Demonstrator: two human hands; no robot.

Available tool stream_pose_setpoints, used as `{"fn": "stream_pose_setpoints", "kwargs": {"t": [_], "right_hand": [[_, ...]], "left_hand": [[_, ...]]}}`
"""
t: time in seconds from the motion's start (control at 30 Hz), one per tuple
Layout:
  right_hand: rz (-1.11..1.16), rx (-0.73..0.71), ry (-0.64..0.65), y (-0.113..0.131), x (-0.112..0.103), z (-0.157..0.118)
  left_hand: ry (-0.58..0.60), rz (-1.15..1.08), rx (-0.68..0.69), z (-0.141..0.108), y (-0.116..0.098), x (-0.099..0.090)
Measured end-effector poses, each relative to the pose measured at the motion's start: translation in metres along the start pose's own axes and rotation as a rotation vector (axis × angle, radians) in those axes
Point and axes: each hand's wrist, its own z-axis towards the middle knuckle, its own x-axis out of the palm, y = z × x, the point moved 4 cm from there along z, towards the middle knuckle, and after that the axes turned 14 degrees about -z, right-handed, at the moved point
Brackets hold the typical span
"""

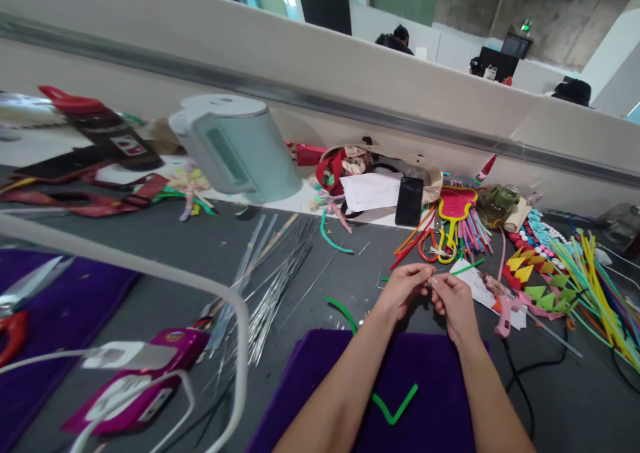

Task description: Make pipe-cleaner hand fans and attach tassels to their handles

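My left hand [406, 288] and my right hand [454, 301] meet above the grey table, thumbs and forefingers pinched close together. A thin green pipe cleaner [470, 266] runs between them, its ends showing on either side; the fingers hide its middle. Below my wrists lies a dark purple cloth [425, 360], bearing a green pipe cleaner bent in a V [393, 418]. Another curved green piece [343, 310] pokes out by my left forearm. Farther back, a teal-green curved strip [330, 236] rests on the table.
Right of my hands are a pink glue gun [506, 313] with a black cord and bundled colourful pipe cleaners [600, 286]. Thin metal wires [280, 286] lie to the left. A white cable [240, 333] loops near a magenta power strip [150, 373]. A kettle [240, 146] stands behind.
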Motion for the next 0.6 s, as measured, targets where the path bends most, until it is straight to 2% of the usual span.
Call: {"fn": "stream_pose_setpoints", "kwargs": {"t": [0.2, 0.43, 0.6], "right_hand": [[-0.208, -0.094, -0.06, 0.004, -0.006, -0.001], [-0.489, -0.278, -0.048, 0.015, -0.015, -0.002], [-0.552, -0.308, -0.054, 0.018, -0.016, -0.004]], "left_hand": [[0.028, 0.198, 0.017, -0.002, -0.004, 0.003], [0.072, 0.255, -0.01, 0.0, -0.002, 0.001], [0.089, 0.24, 0.001, 0.001, 0.0, 0.002]]}}
